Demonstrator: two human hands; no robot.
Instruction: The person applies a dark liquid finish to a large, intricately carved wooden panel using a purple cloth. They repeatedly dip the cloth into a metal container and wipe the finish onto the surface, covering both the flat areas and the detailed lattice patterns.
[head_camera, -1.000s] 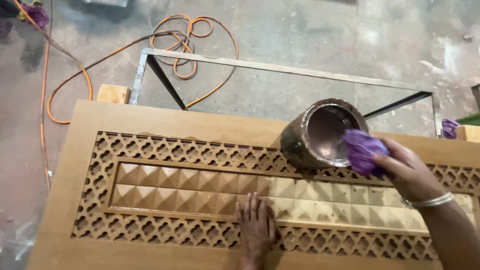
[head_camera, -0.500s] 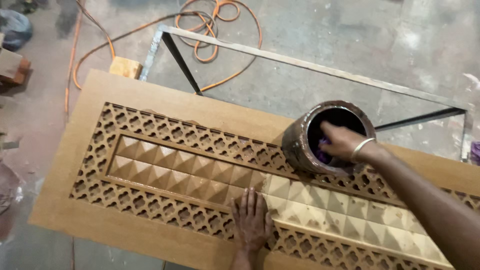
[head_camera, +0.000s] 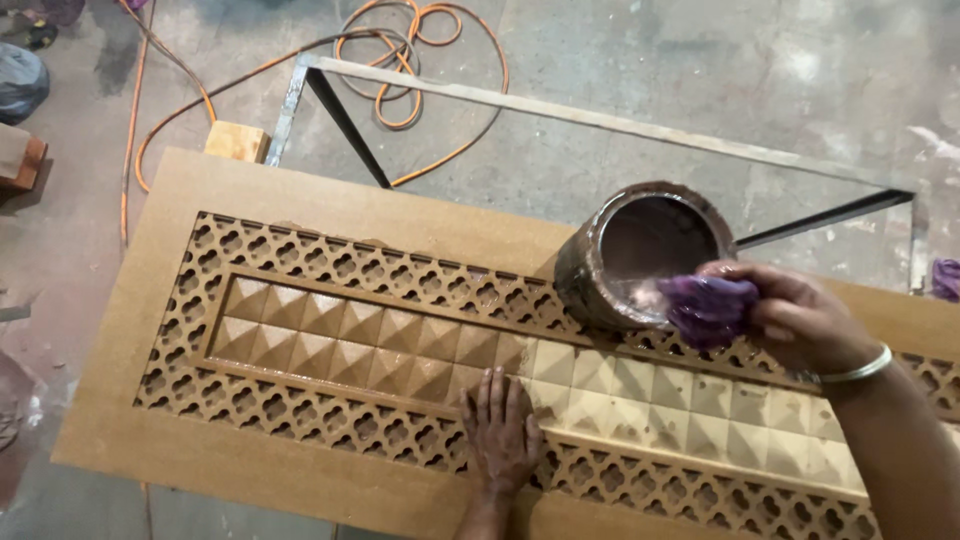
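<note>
A long carved wooden door panel (head_camera: 330, 220), tan with a lattice border and a middle row of raised pyramid blocks, lies flat over a grey metal frame (head_camera: 560, 105) on the concrete floor (head_camera: 700, 60). Its far long edge runs bare and plain from the left corner up to a round, stain-crusted brown tin can (head_camera: 640, 255), which stands upright on the lattice near that edge. Beyond the edge the floor is open apart from a coiled orange cable (head_camera: 400, 60) and a small wooden block (head_camera: 237, 141) at the panel's far left corner. The near edge is partly cut off by the bottom of the view.

The right hand (head_camera: 800, 320) hovers at the can's right rim, its fingers closed around a wet purple rag (head_camera: 705, 308). The rag bulges out past the fingertips to their left and overlaps the rim, at the mouth of the can; whether it touches the rim cannot be told.

The left hand (head_camera: 500, 435) lies flat, palm down, fingers together and stretched, on the panel's near lattice, fingertips reaching the pyramid row. Blocks to their left are darker brown, those to their right pale.
</note>
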